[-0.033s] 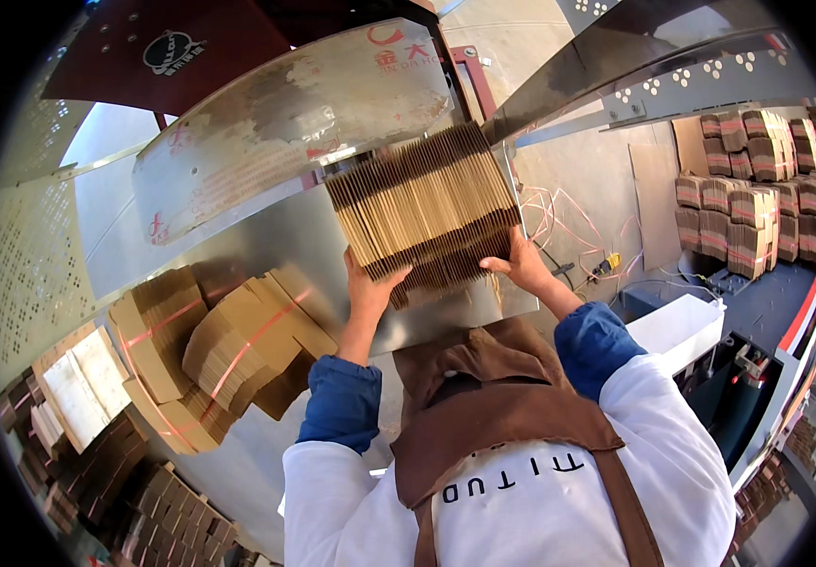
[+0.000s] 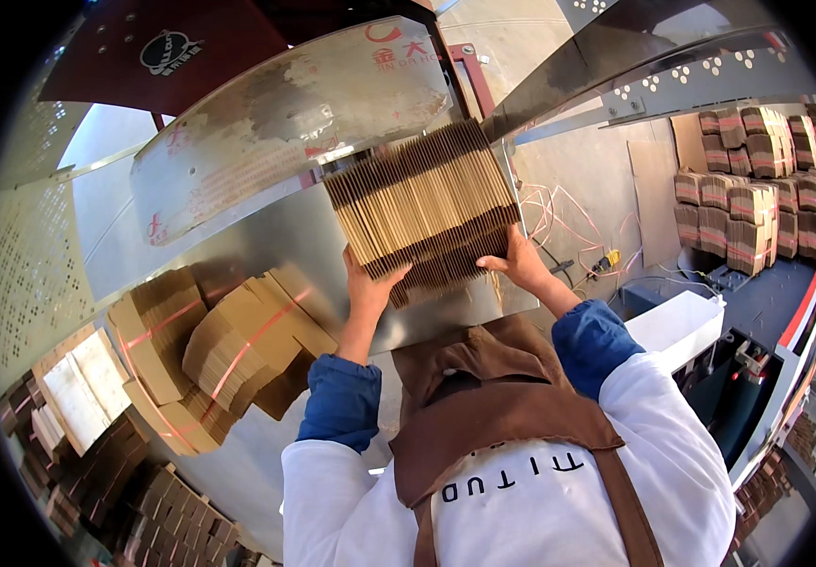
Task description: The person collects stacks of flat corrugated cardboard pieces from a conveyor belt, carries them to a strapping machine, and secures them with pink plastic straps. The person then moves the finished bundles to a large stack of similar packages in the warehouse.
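Observation:
A thick stack of folded brown cardboard pieces (image 2: 424, 200) stands on edge on a shiny metal table (image 2: 290, 231), its many edges facing up. My left hand (image 2: 368, 283) grips its near left corner, the thumb lying along the near side. At the near right corner my right hand (image 2: 524, 263) holds the same stack, thumb in front and fingers round the side. The far end of the stack sits against the lower edge of a worn metal machine panel (image 2: 275, 118). Most of my fingers are hidden behind the cardboard.
Cardboard bundles tied with pink strapping (image 2: 247, 345) lie on the table's left. More tied bundles (image 2: 753, 227) are piled at the far right. A long metal beam (image 2: 606, 71) slants over the upper right. Loose pink straps (image 2: 559, 227) and a white bin (image 2: 677, 331) are to my right.

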Demonstrator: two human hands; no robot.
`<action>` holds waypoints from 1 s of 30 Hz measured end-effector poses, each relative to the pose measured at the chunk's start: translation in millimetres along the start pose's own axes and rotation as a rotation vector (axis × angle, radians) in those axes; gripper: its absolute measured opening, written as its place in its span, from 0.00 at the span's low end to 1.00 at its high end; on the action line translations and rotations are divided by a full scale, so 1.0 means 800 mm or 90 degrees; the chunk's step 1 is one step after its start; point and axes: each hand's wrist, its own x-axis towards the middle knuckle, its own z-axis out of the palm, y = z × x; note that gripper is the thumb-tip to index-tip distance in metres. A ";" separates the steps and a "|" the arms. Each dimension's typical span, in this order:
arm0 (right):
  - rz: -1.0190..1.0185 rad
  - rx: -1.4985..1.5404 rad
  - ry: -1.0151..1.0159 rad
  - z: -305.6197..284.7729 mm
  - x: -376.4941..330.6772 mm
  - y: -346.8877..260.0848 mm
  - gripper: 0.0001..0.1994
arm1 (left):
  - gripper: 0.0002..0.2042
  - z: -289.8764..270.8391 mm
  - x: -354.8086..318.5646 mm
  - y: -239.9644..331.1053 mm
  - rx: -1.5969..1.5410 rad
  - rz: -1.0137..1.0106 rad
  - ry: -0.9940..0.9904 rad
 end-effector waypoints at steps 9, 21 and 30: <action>0.099 -0.120 0.083 0.023 0.002 -0.011 0.37 | 0.39 -0.006 0.000 0.017 -0.009 -0.017 0.034; 0.060 -0.168 0.118 0.029 -0.002 0.000 0.26 | 0.48 0.001 -0.007 0.007 -0.139 -0.028 0.079; -0.007 -0.209 0.105 0.035 0.070 -0.018 0.23 | 0.45 -0.024 0.083 -0.036 -0.152 0.027 0.057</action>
